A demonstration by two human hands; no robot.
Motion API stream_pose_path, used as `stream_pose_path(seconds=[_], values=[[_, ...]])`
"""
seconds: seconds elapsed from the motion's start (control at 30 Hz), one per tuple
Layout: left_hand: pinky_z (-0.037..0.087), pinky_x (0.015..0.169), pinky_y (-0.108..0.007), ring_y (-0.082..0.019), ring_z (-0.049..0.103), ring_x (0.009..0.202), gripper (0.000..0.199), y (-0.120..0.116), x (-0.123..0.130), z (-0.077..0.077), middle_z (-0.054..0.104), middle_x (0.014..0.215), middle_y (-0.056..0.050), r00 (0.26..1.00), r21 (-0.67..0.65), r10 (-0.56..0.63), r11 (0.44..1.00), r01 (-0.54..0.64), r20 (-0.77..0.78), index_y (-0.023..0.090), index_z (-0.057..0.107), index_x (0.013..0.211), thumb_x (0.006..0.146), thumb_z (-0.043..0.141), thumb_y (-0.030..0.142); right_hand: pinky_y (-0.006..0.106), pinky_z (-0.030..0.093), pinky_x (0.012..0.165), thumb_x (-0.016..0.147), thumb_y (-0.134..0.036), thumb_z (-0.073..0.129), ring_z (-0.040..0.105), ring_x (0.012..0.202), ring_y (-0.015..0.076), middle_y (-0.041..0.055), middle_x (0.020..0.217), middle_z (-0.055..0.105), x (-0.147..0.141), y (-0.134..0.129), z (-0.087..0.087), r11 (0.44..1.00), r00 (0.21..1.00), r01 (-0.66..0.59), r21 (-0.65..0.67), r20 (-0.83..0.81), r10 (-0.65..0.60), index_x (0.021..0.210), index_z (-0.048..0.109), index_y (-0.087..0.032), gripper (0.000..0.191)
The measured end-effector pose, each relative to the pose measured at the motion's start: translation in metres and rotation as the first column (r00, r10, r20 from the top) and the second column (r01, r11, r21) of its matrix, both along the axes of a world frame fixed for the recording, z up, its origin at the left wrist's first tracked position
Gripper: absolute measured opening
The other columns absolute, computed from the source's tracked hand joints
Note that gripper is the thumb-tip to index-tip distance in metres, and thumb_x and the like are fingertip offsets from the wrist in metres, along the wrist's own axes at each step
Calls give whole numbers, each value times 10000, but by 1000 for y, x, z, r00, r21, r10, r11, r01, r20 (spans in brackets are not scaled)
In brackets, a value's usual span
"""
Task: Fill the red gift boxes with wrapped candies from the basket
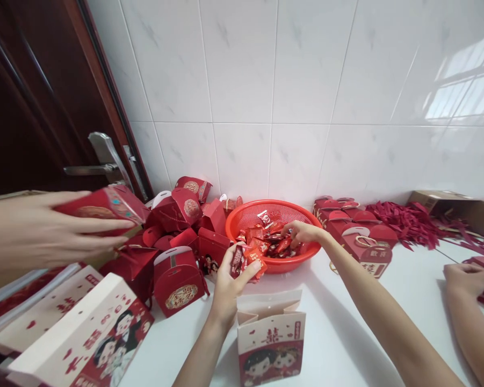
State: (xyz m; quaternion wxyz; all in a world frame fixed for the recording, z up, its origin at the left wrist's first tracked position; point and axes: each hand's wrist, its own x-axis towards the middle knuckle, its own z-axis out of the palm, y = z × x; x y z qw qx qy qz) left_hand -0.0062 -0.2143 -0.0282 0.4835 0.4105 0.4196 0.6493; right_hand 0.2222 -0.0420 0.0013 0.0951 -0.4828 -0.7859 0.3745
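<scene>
My left hand [229, 285] is closed around several wrapped candies [253, 260] in red and orange wrappers, at the left front rim of a red plastic basket [288, 265]. My right hand [302, 233] reaches over the basket's right side, its fingers bent down among the loose candies [282, 245] there; the fingertips are partly hidden, and I cannot see what they pinch. Below both hands a white and red paper gift box [271, 344] stands upright with its top open, two cartoon figures printed on its front.
Red gift boxes [179, 285] pile up left of the basket. Open paper boxes [84, 333] lie at the lower left. Another person's hand [60, 231] holds a red box there. Closed boxes [362, 244], dark red ribbons [405, 221] and a co-worker's hands [465, 279] are at right.
</scene>
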Motion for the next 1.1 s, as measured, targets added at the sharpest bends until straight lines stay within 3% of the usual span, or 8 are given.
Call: stream_pose_path(seconds=[0.17, 0.37, 0.47, 0.6, 0.7, 0.77, 0.97, 1.1], values=[[532, 870, -288, -210, 688, 989, 596, 0, 0, -1, 734, 1130, -66, 1000, 28, -5, 1000, 4, 20, 204, 627, 1187, 670, 874, 366, 246, 480, 531, 577, -215, 768, 590, 514, 131, -28, 575, 652, 4, -1, -2, 993, 901, 94, -69, -419, -114, 905, 676, -141, 349], [519, 891, -277, -192, 681, 995, 564, -1, 0, 0, 737, 1120, -47, 999, 43, -36, 998, 35, 9, 218, 619, 1194, 703, 860, 357, 221, 408, 501, 585, -243, 804, 561, 506, 114, -28, 549, 642, 1, -10, -4, 987, 885, 160, -22, -440, -153, 803, 659, -158, 275], [514, 886, -257, -180, 672, 1000, 540, -1, 0, 1, 733, 1124, -35, 1000, 55, -30, 998, 31, -3, 220, 626, 1173, 705, 859, 355, 231, 400, 497, 654, -300, 785, 551, 505, 121, -14, 555, 644, -3, -18, -4, 991, 920, 120, 67, -382, -85, 751, 661, -159, 211], [524, 844, -249, -172, 669, 959, 541, -1, 1, 4, 733, 1098, -30, 1000, 42, -19, 999, 19, -12, 213, 630, 1153, 687, 861, 361, 264, 473, 585, 754, -384, 717, 621, 622, 159, 36, 698, 712, 0, -28, 1, 990, 955, -58, 131, -283, 93, 759, 674, -156, 232], [515, 860, -251, -177, 667, 978, 534, -1, 2, 5, 734, 1102, -34, 1000, 51, -23, 998, 24, -16, 208, 630, 1147, 687, 857, 353, 270, 497, 649, 737, -265, 708, 659, 717, 181, 47, 804, 745, 5, -33, 8, 982, 979, -130, 137, -138, 148, 817, 708, -156, 135], [514, 861, -254, -180, 670, 980, 537, -1, 2, 6, 737, 1102, -38, 999, 49, -34, 998, 35, -18, 209, 626, 1151, 688, 855, 352, 257, 490, 670, 696, -128, 675, 675, 783, 196, 48, 846, 759, 5, -37, 13, 980, 995, -103, 172, 32, 99, 782, 734, -162, 109], [521, 864, -261, -178, 677, 955, 552, -1, 3, 6, 742, 1092, -41, 998, 33, -19, 999, 21, -64, 207, 615, 1159, 682, 849, 354, 233, 463, 660, 657, 37, 546, 693, 841, 213, 61, 897, 782, -16, -45, 22, 982, 929, -120, 144, 364, 60, 824, 815, -177, 382], [532, 852, -273, -192, 682, 954, 551, -1, 2, 6, 745, 1084, -50, 997, 35, 0, 999, 3, -83, 199, 618, 1145, 669, 845, 357, 229, 448, 648, 743, -102, 636, 678, 855, 208, 29, 933, 780, -39, -44, 22, 956, 898, -285, 66, 366, 242, 967, 823, -218, 314]])
